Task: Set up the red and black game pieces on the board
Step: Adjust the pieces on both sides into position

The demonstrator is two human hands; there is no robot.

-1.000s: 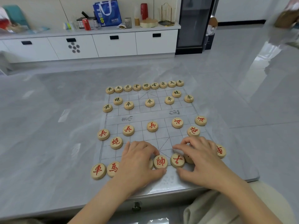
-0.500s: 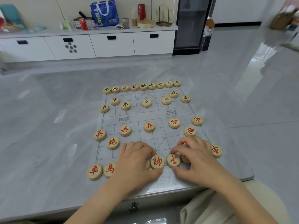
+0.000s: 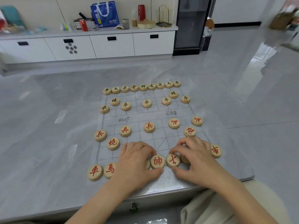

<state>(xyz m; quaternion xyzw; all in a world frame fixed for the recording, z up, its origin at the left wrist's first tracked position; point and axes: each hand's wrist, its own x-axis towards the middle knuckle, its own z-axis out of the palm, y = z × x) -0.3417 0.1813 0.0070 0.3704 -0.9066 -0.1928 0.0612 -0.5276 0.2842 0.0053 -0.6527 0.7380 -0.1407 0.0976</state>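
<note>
While the left hand (image 3: 137,160) pinches the red 帥 piece (image 3: 157,161) between thumb and forefinger, the right hand (image 3: 194,159) pinches the red 士 piece (image 3: 172,160) just beside it on the board's (image 3: 152,114) near row (the left hand overlaps the red 馬 piece (image 3: 109,169)). On the far counter, a blue bag (image 3: 104,13) reads "TBST".

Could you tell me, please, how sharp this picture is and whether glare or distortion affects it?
Head view: sharp in the middle, where the left hand pinches the red general piece and the right hand the red advisor piece; pale glare patches on the glossy table; the wide lens bows the cabinet line; the top right corner is smeared.
</note>
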